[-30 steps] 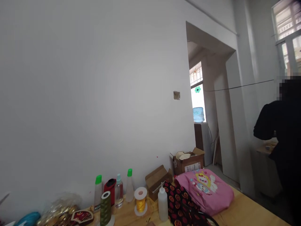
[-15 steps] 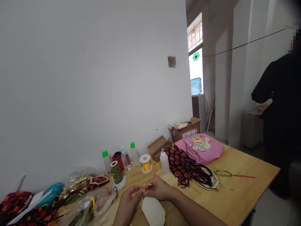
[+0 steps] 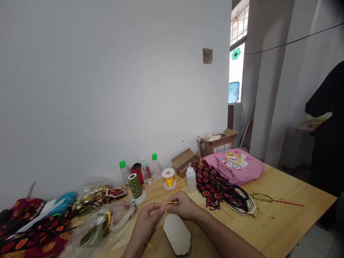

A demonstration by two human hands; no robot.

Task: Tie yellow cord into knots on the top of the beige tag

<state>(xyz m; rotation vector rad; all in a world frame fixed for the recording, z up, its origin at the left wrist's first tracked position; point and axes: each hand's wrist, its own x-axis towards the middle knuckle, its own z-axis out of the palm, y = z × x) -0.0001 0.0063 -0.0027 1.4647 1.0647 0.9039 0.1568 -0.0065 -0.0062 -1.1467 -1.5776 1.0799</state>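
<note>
A yellow cord runs between my two hands above the table. My left hand pinches one length of it between thumb and fingers. Close beside it, my right hand grips another length, its fingertips nearly touching the left ones. Just below the fingertips lies a pale flat plaque with rounded ends, its top end by the cord. Whether the cord is knotted there is hidden by my fingers. A spool of yellow cord stands behind my hands, near a white squeeze bottle.
On the wooden table, patterned fabric, black-handled scissors and a pink bag lie to the right. Left are a green thread spool, a plastic bag and red-black cloth. A person in dark clothes stands far right.
My view has shifted, so the table's things sit higher and more of the plaque shows. Both hands keep their grip on the yellow cord, close together as before.
</note>
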